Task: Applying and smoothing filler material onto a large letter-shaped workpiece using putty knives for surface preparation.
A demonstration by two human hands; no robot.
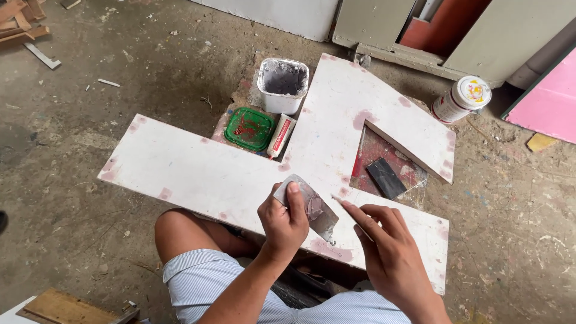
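Note:
My left hand point(284, 221) grips a wide metal putty knife point(312, 207) whose blade carries a smear of pinkish-grey filler. My right hand point(384, 240) pinches a thin narrow blade point(343, 203), its tip touching the putty knife's edge. Both hands hover over a large white angular cut-out board point(198, 171) lying on the floor, dotted with pink filler patches. My bare knee point(180, 231) sits just below the board's near edge.
Beyond the board stand a white square tub of grey filler point(283, 84), a green lid point(249, 128) and a white-red tube point(281, 135). A black block point(386, 178) lies in the board's notch. A round can point(462, 99) and a pink panel point(549, 102) are at right.

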